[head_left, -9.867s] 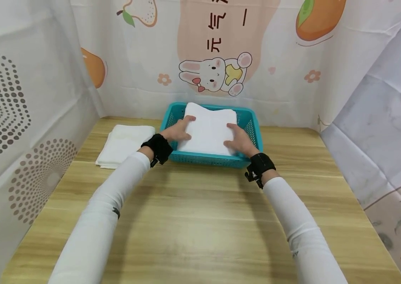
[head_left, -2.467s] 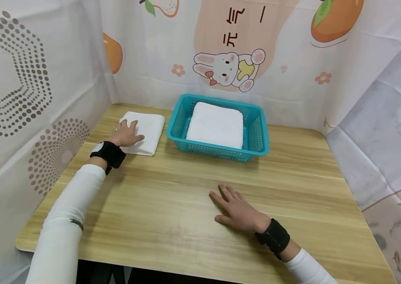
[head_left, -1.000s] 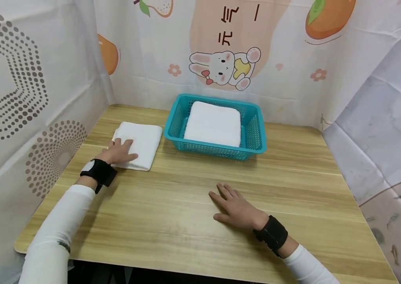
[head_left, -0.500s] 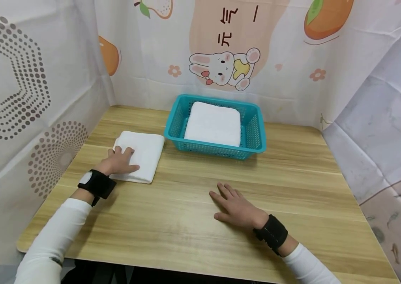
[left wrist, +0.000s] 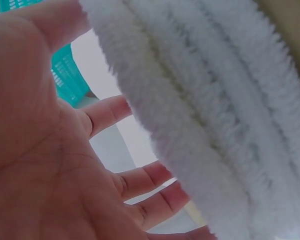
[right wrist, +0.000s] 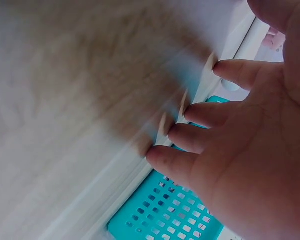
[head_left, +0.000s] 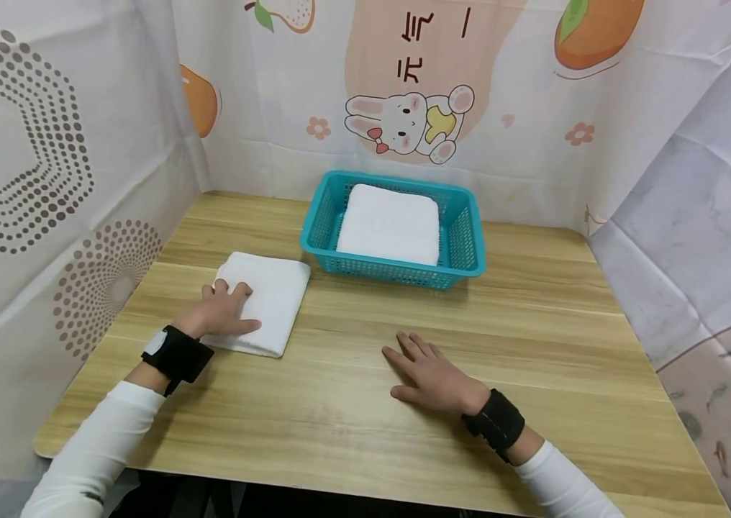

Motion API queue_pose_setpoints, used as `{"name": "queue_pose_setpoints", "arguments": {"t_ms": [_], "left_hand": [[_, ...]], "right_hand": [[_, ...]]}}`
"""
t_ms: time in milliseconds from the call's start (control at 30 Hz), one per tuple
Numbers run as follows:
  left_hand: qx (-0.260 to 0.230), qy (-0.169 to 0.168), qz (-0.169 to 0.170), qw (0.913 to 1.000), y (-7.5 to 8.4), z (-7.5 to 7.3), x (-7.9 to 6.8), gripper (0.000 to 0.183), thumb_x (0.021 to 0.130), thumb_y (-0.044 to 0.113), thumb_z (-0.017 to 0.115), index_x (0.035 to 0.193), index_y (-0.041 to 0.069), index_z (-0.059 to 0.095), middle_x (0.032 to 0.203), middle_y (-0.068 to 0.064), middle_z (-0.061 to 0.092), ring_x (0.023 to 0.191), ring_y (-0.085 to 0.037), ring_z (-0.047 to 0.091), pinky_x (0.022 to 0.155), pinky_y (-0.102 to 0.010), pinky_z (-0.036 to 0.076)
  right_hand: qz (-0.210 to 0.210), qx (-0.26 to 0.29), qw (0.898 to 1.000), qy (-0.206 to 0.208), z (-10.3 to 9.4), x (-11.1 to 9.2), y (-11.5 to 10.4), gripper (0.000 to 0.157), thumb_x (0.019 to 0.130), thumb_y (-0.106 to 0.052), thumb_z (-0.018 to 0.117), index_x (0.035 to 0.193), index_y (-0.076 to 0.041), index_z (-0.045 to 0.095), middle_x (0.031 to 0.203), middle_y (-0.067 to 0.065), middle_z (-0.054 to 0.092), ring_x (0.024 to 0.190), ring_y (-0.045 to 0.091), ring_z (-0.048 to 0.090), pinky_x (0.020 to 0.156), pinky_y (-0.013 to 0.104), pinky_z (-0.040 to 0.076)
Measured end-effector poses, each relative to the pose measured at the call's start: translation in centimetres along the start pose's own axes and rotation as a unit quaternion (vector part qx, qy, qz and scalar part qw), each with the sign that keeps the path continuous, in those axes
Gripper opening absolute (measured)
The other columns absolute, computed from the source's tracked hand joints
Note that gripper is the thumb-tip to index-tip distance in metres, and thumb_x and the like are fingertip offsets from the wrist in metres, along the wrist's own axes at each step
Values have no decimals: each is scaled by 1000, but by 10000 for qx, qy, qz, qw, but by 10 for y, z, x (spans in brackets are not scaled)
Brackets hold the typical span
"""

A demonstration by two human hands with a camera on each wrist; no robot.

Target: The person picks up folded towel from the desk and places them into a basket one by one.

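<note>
A folded white towel [head_left: 278, 291] lies on the table left of the basket. My left hand [head_left: 221, 313] rests on its left part, fingers spread, thumb toward the right. In the left wrist view the fingertips meet the towel's [left wrist: 205, 115] surface, and its stacked fluffy layers show along the edge. My right hand [head_left: 433, 378] lies palm down on the table with its fingers spread and holds nothing. Behind it, a teal plastic basket [head_left: 398, 272] holds another folded white towel [head_left: 388, 224], lying flat inside.
The wooden table [head_left: 339, 424] ends at a front edge near me. Printed white curtains [head_left: 262, 79] stand behind it and at both sides. A black band [head_left: 179, 352] sits on the left wrist, another black band [head_left: 495, 423] on the right.
The left hand has slid the left towel along the table toward me and slightly right. Earlier, both hands held a white towel in the basket. The right hand has stayed still over the last moments.
</note>
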State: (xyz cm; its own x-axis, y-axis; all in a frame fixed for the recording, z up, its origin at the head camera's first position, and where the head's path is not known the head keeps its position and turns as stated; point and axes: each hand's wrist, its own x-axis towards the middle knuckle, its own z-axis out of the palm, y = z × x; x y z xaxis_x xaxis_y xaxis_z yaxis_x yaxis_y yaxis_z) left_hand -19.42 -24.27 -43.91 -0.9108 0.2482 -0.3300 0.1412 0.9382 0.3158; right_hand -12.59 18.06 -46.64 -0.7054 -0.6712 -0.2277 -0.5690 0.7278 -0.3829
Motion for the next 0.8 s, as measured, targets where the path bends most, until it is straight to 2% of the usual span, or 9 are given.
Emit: {"name": "queue_pose_setpoints", "arguments": {"t_ms": [300,533,667,800], "left_hand": [[259,-38,128,9996,13,6,-10,75,91,47,67,142,0,38,133,-46,27,119,-62,28,91,-67,37],[259,36,285,9993,23,15,-13,71,90,46,68,139,1,41,130,-43,30,116,-59,30,91,-63,38],[302,119,389,9987,31,19,-16,71,90,46,68,138,1,43,128,-41,33,113,-56,32,87,-60,42],[258,155,408,9987,39,23,-18,72,90,48,68,139,1,44,130,-41,33,111,-54,33,76,-55,48]], "right_hand": [[4,46,10000,-2,-1,0,-2,69,100,-40,58,157,-10,31,162,26,12,149,44,10,113,64,20],[20,55,10000,17,0,0,-1,69,100,-40,57,156,-10,31,163,25,12,150,44,9,113,65,20],[27,69,10000,15,0,0,-1,69,100,-40,58,156,-10,32,163,25,12,150,44,9,113,65,19],[36,63,10000,19,0,0,-1,69,100,-40,58,156,-10,32,162,26,12,150,44,9,113,65,20]]}}
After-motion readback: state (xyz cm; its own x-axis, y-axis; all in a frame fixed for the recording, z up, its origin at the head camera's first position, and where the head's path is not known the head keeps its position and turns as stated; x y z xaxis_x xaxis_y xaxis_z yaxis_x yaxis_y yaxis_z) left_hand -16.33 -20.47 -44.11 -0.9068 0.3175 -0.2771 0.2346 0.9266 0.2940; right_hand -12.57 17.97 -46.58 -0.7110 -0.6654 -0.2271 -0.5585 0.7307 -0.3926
